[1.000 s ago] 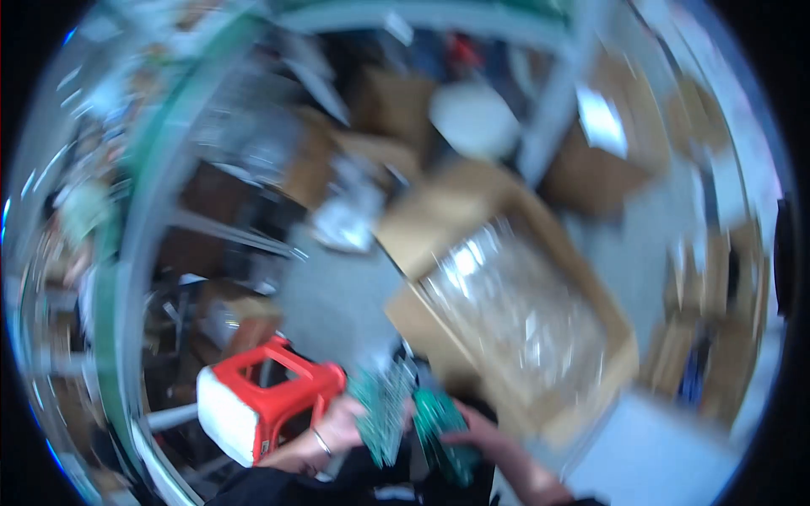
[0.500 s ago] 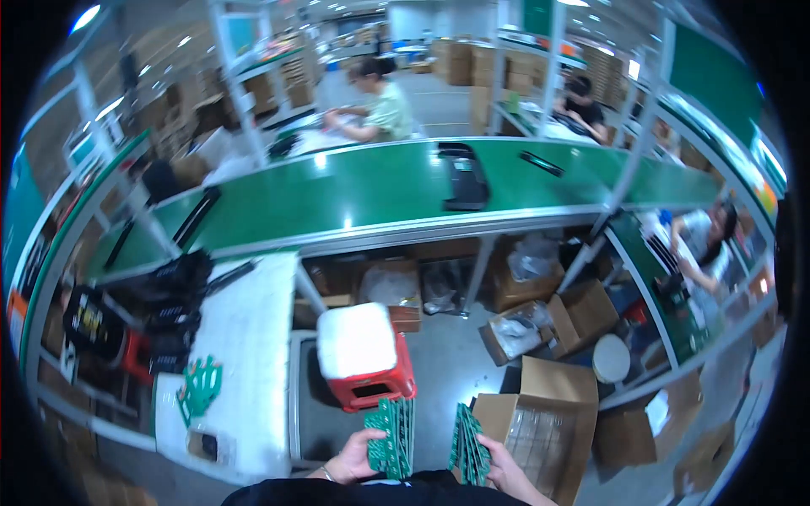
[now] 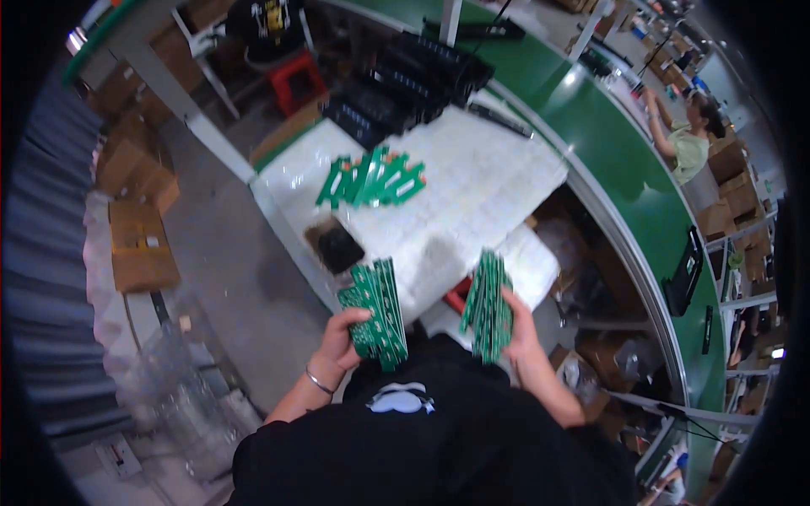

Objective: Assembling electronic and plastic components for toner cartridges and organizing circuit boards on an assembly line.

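Observation:
My left hand [image 3: 340, 337] is closed on a stack of green circuit boards [image 3: 376, 312], its thumb lying over the nearest board. A second stack of green circuit boards [image 3: 487, 308] is gripped in my right hand [image 3: 521, 327], fanned out a little at the edges. Both stacks stand upright and apart, in front of my body and over the near edge of a white padded table [image 3: 472, 181]. On that table lies a loose group of green boards [image 3: 371, 179]. Near its left edge sits a small dark block [image 3: 336, 244].
Black plastic housings [image 3: 405, 88] are piled at the table's far side. A green conveyor [image 3: 607, 126] curves past on the right, carrying dark parts [image 3: 685, 270]. A red stool [image 3: 295, 82] stands beyond, cardboard boxes [image 3: 139, 244] at left. A co-worker [image 3: 688, 139] sits across the conveyor.
My view has turned left, and my body now faces the white table instead of the stool and open boxes. Both stacks have come along in my hands.

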Demonstrator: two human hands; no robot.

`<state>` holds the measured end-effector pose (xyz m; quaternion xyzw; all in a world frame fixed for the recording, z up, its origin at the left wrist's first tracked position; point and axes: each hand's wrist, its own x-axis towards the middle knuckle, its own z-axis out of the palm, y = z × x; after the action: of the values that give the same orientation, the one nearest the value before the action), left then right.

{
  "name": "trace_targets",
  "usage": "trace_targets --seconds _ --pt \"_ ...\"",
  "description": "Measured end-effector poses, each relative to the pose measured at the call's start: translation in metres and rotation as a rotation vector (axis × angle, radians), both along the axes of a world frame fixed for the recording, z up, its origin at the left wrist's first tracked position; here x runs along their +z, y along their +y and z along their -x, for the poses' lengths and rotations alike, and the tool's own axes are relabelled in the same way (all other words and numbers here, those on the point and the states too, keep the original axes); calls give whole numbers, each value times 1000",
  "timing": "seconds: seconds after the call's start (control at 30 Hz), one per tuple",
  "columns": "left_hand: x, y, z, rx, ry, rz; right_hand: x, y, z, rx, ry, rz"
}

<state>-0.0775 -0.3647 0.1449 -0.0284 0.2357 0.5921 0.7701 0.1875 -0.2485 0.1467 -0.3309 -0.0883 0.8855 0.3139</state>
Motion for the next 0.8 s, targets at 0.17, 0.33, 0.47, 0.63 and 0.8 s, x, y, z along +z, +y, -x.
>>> trace_targets --seconds 0.17,0.33,0.47,0.63,0.8 --pt "-21 -5 -6 267 36 125 -7 98 71 194 -109 1" --pt "-9 8 -19 422 42 182 -18 178 126 305 -548 -969" --pt "-3 13 -29 695 75 235 -38 217 178 228 -825 -1879" --pt "15 54 -46 769 190 223 -82 249 225 170 -832 -2504" --pt "6 84 -54 750 186 234 -86 244 226 145 -587 -2731"
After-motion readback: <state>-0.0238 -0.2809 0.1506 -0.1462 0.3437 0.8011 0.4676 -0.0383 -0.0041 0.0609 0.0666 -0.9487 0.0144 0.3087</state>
